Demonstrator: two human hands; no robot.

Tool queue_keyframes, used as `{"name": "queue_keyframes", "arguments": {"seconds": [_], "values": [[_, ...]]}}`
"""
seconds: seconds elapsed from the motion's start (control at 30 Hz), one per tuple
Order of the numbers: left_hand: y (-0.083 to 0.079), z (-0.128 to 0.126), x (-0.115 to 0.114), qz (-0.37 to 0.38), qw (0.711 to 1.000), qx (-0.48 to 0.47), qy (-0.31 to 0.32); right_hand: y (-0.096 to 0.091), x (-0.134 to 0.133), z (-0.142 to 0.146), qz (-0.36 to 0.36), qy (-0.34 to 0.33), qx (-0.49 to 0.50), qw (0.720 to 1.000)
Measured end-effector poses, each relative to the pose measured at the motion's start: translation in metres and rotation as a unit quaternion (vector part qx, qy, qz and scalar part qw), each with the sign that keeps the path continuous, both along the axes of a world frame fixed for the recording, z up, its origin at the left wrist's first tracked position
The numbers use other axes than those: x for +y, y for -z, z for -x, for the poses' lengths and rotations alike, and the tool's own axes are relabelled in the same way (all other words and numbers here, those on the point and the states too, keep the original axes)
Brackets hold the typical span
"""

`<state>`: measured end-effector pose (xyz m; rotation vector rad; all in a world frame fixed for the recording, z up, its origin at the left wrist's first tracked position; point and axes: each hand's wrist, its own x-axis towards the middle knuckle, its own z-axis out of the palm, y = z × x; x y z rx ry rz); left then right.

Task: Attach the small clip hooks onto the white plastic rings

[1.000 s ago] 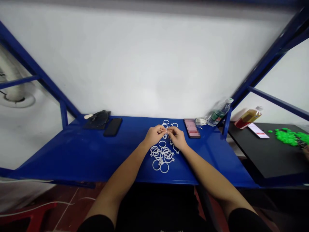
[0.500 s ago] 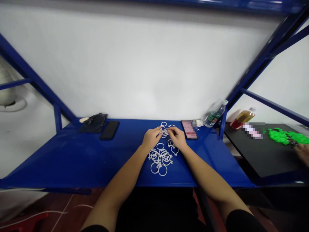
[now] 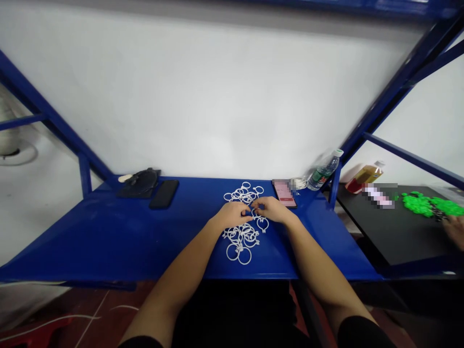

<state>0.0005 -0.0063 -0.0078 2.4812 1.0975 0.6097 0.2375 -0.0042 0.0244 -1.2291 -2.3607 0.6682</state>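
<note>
- While low over the rings point(image 3: 234, 252): left hand point(image 3: 231, 215) and right hand point(image 3: 271, 210) close together at the middle of the pile, fingertips point(image 3: 255, 204) narrow and almost touching; any ring held between them hidden, so no telling.
- Rings: white plastic, looped into one another, in one bunch beyond the hands and another nearer the body, on a blue table point(image 3: 108, 237).
- Just beyond right hand: phone point(image 3: 283, 192).
- Far right: another person's hand point(image 3: 454, 231) beside green pieces point(image 3: 420, 204).
- Likely risks: linked rings dragged along by any tug; a ring slipping from such a narrow pinch; the phone knocked by a wide sideways pull.
</note>
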Motion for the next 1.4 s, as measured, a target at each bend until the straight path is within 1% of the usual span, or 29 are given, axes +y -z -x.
{"name": "queue_keyframes", "arguments": {"seconds": [0.1, 0.2, 0.37, 0.5, 0.6, 0.73, 0.83, 0.97, 1.1, 1.23, 1.4], "values": [[0.003, -0.004, -0.001, 0.001, 1.000, 0.018, 0.003, 0.002, 0.001, 0.001, -0.014, -0.016, -0.019, 1.000], [0.005, -0.005, 0.000, -0.006, 1.000, 0.007, -0.006, 0.005, 0.002, 0.003, -0.035, -0.029, -0.019, 0.999], [0.003, -0.005, -0.001, -0.020, 1.000, -0.005, -0.005, 0.013, 0.004, 0.008, -0.071, 0.000, -0.037, 0.997], [0.002, -0.005, -0.001, -0.003, 1.000, -0.011, -0.010, 0.019, 0.003, 0.013, -0.092, 0.007, -0.050, 0.995], [0.003, -0.004, 0.000, 0.011, 1.000, -0.018, -0.018, 0.021, 0.002, 0.017, -0.101, -0.002, -0.046, 0.994], [0.001, -0.002, 0.000, 0.014, 0.999, -0.033, -0.016, 0.020, 0.001, 0.019, -0.132, 0.020, -0.018, 0.991], [0.000, -0.002, 0.000, -0.016, 0.997, -0.065, -0.023, 0.019, 0.002, 0.018, -0.164, 0.051, 0.033, 0.985], [0.003, -0.004, 0.002, -0.053, 0.987, -0.139, -0.057, 0.018, 0.002, 0.018, -0.204, 0.101, 0.103, 0.968], [0.005, -0.005, 0.004, -0.099, 0.978, -0.176, -0.046, 0.015, 0.000, 0.019, -0.223, 0.123, 0.145, 0.956], [0.002, -0.006, 0.002, -0.149, 0.966, -0.203, -0.054, 0.012, -0.004, 0.022, -0.220, 0.120, 0.156, 0.955], [-0.001, -0.005, 0.002, -0.168, 0.952, -0.241, -0.090, 0.010, -0.007, 0.024, -0.209, 0.073, 0.123, 0.967]]}}
